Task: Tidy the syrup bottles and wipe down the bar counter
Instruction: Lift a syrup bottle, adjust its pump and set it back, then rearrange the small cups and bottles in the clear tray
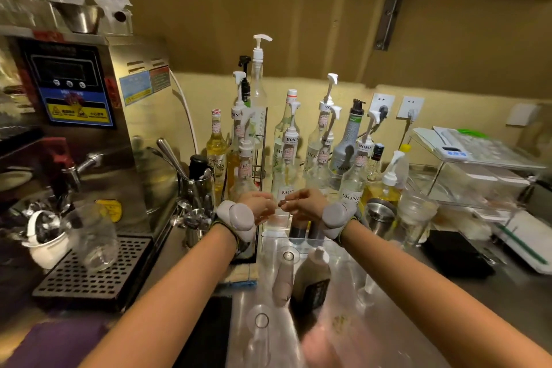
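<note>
Several Monin syrup bottles with white pumps stand crowded at the back of the steel counter (pixel 424 296), among them a clear one (pixel 290 145), a yellow one (pixel 216 143), a grey one (pixel 348 140) and a tall pump bottle (pixel 258 84). My left hand (pixel 260 205) and my right hand (pixel 302 202) reach forward side by side, fingertips almost meeting in front of a labelled bottle (pixel 285 192). Both have curled fingers, and I cannot tell whether they hold anything. Grey devices sit on both wrists. A purple cloth (pixel 56 343) lies at the bottom left.
A steel hot-water machine (pixel 74 84) with a drip tray (pixel 89 275) and a glass (pixel 98 243) fills the left. A clear box (pixel 268 237) with dark bottles sits under my hands; a squeeze bottle (pixel 310 281) stands nearer. A glass jar (pixel 415 213) and an acrylic shelf (pixel 478 158) are right.
</note>
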